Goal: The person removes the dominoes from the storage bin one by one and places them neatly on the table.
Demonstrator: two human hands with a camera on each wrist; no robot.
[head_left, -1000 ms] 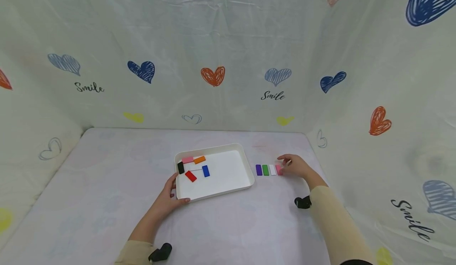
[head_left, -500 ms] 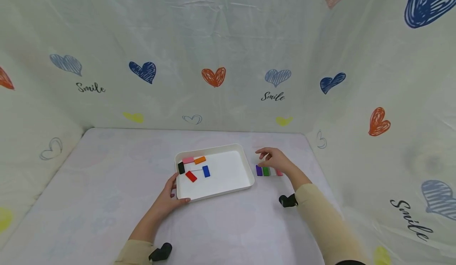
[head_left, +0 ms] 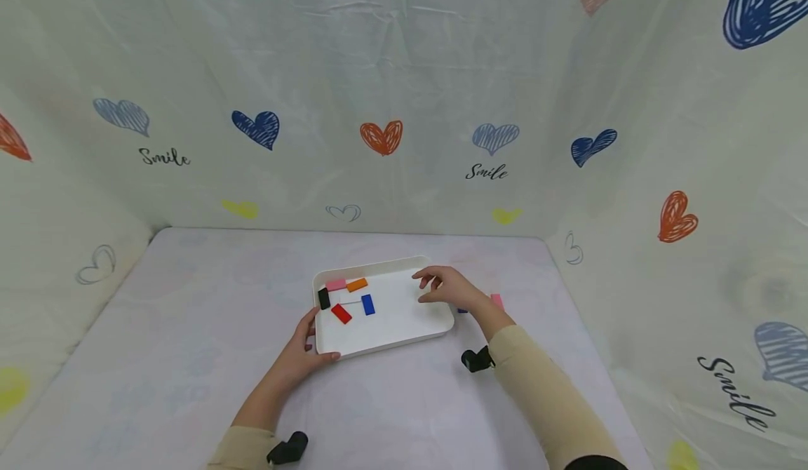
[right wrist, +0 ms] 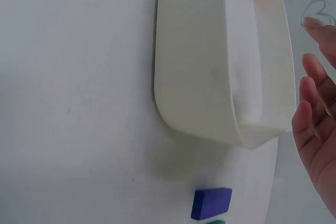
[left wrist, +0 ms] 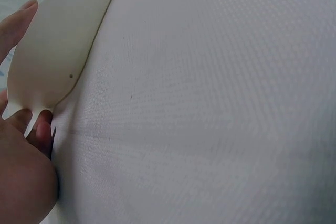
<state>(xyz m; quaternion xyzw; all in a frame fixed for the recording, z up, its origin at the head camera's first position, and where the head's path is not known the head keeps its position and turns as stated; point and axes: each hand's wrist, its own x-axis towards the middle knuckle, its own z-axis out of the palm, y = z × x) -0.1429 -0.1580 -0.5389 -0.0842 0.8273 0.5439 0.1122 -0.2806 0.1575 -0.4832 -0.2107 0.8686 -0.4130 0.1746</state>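
A shallow white tray sits at mid-table. My left hand grips its near left corner, thumb on the front wall and fingers along the left side. In the tray's left half lie small rectangular blocks: black, pink, orange, red, blue and a white one that blends into the floor. My right hand hovers over the tray's right end, fingers loosely bent and apart, holding nothing.
Right of the tray is a row of blocks, partly hidden by my right forearm. A purple block and the edge of a green block show in the right wrist view, and another pink block in the head view. A heart-printed curtain rises behind the table.
My right hand has left the pink block at the row's right end and moved left, over the row, to above the tray. The left hand and the tray blocks have stayed put.
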